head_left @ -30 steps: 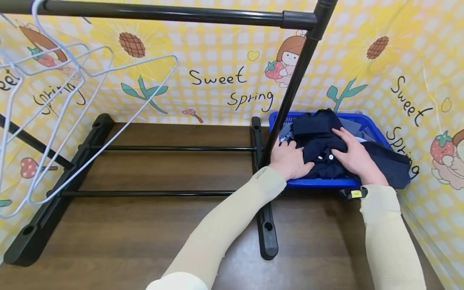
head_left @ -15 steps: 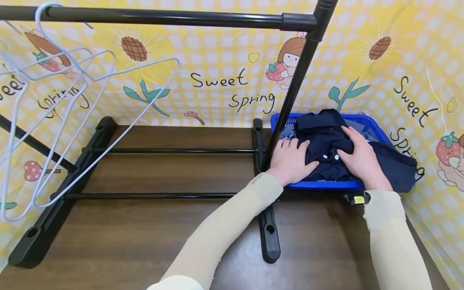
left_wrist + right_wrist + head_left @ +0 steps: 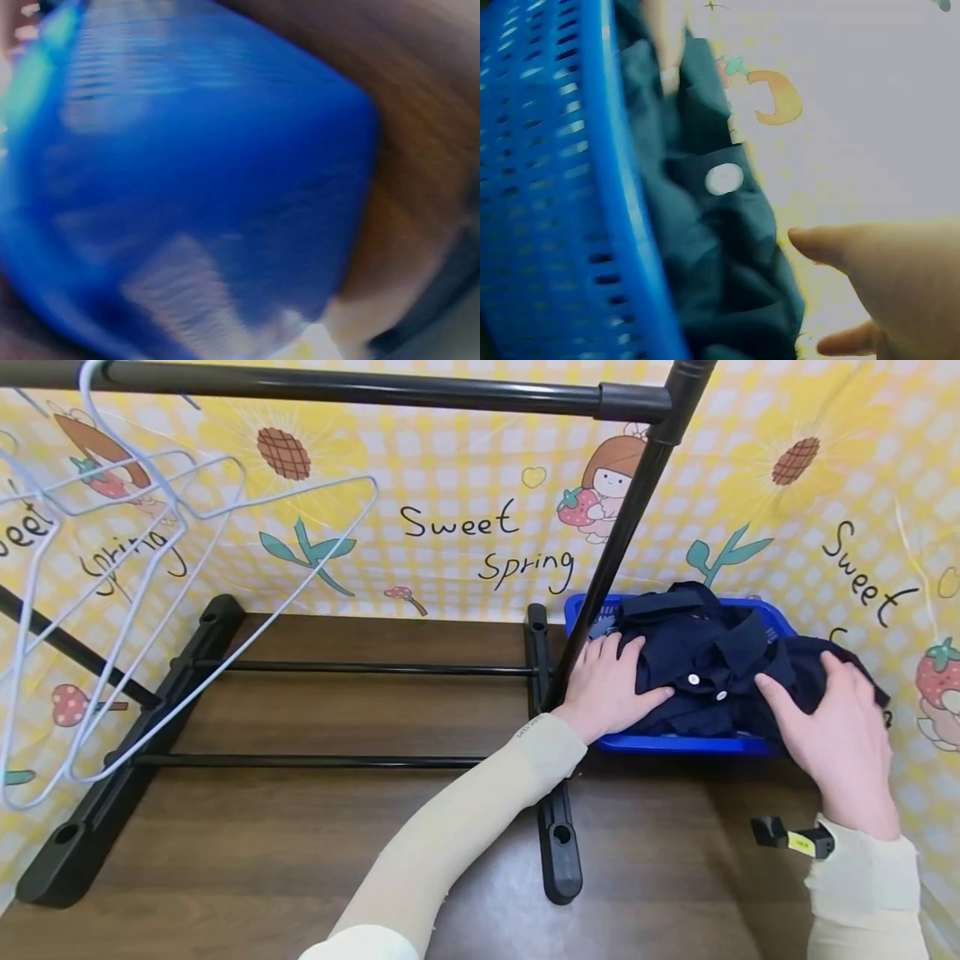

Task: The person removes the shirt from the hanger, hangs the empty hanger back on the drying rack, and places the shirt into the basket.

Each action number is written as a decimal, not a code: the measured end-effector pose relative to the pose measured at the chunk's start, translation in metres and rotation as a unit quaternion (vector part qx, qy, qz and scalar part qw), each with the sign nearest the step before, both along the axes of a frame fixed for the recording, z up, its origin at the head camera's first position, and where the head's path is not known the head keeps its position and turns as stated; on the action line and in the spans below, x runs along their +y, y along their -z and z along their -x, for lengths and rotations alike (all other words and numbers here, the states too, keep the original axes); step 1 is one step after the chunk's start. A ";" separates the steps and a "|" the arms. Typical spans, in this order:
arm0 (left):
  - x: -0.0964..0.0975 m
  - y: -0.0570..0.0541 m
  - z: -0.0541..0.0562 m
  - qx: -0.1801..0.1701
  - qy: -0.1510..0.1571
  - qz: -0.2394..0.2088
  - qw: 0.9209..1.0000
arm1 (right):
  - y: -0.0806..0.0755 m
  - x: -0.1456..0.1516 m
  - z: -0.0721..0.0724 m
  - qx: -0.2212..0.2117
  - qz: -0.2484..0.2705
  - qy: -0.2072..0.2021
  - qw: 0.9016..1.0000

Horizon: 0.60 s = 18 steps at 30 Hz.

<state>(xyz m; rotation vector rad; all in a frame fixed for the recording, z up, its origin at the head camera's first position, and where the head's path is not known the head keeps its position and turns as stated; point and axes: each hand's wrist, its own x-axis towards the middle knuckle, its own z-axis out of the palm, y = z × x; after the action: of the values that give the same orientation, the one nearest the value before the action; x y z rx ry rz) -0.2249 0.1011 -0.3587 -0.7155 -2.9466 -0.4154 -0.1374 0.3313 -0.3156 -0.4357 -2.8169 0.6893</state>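
Note:
A navy shirt (image 3: pixel 701 652) with a collar and white buttons lies bunched on top of a blue plastic laundry basket (image 3: pixel 675 743). Its dark cloth hangs over the basket's right end. My left hand (image 3: pixel 609 685) rests on the left part of the shirt with fingers extended and thumb out. Beside the shirt's right part, my right hand (image 3: pixel 840 735) is spread, its thumb and fingers apart. The right wrist view shows that thumb (image 3: pixel 817 244) away from the cloth. The left wrist view is blurred and filled by the basket's wall (image 3: pixel 300 150).
A black garment rack (image 3: pixel 375 389) spans the view; its right post (image 3: pixel 622 543) stands in front of the basket's left end. White wire hangers (image 3: pixel 150 560) hang at left. A yellow patterned sheet (image 3: pixel 457 460) lines the back and right, above a brown wooden surface (image 3: pixel 337 843).
My right hand has moved right and toward me, off the shirt's middle. The shirt's front now lies more spread to the right, its collar showing. The left hand has stayed nearly in place.

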 end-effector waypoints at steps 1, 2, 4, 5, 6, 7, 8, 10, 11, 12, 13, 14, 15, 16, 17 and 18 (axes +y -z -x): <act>-0.001 -0.005 -0.001 -0.004 0.001 -0.008 1.000 | 0.003 0.001 0.001 -0.020 0.006 -0.010 1.000; -0.003 -0.011 -0.003 -0.004 0.003 -0.014 1.000 | 0.007 0.001 0.003 -0.028 0.014 -0.026 0.999; -0.008 -0.024 -0.009 0.003 0.020 -0.021 1.000 | 0.015 0.000 0.012 -0.033 0.031 -0.066 0.997; -0.012 -0.031 -0.014 0.009 0.035 -0.028 0.999 | 0.019 0.000 0.017 -0.036 0.039 -0.082 0.995; -0.016 -0.039 -0.019 0.012 0.052 -0.036 0.998 | 0.022 -0.001 0.024 -0.035 0.044 -0.097 0.994; -0.021 -0.047 -0.025 0.012 0.070 -0.045 0.996 | 0.025 -0.002 0.031 -0.036 0.049 -0.110 0.992; -0.028 -0.054 -0.031 0.011 0.089 -0.055 0.994 | 0.027 -0.002 0.038 -0.038 0.052 -0.121 0.991; -0.044 -0.067 -0.043 0.007 0.126 -0.087 0.988 | 0.026 -0.002 0.050 -0.044 0.048 -0.136 0.989; -0.053 -0.073 -0.049 0.009 0.141 -0.103 0.985 | 0.025 -0.002 0.054 -0.039 0.040 -0.138 0.989; -0.064 -0.077 -0.054 0.012 0.152 -0.118 0.981 | 0.022 -0.003 0.056 -0.020 0.030 -0.135 0.990; -0.075 -0.080 -0.057 0.020 0.161 -0.133 0.978 | 0.018 -0.006 0.057 -0.001 0.021 -0.128 0.992; -0.088 -0.082 -0.059 0.029 0.166 -0.149 0.974 | 0.014 -0.009 0.057 0.025 0.012 -0.118 0.993; -0.100 -0.083 -0.060 0.042 0.167 -0.164 0.971 | 0.009 -0.014 0.056 0.058 0.003 -0.104 0.993; -0.113 -0.083 -0.060 0.053 0.165 -0.176 0.969 | 0.004 -0.019 0.054 0.092 -0.003 -0.086 0.992; -0.125 -0.084 -0.058 0.061 0.159 -0.187 0.968 | -0.001 -0.025 0.051 0.129 -0.006 -0.068 0.989; -0.138 -0.085 -0.054 0.067 0.149 -0.194 0.967 | -0.007 -0.031 0.049 0.165 -0.005 -0.057 0.985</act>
<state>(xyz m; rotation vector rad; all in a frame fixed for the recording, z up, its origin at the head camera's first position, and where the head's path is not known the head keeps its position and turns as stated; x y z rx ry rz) -0.1704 -0.0368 -0.2742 -1.0762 -2.5198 -0.8964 -0.1867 0.3000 -0.3086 -0.1416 -2.5432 0.6974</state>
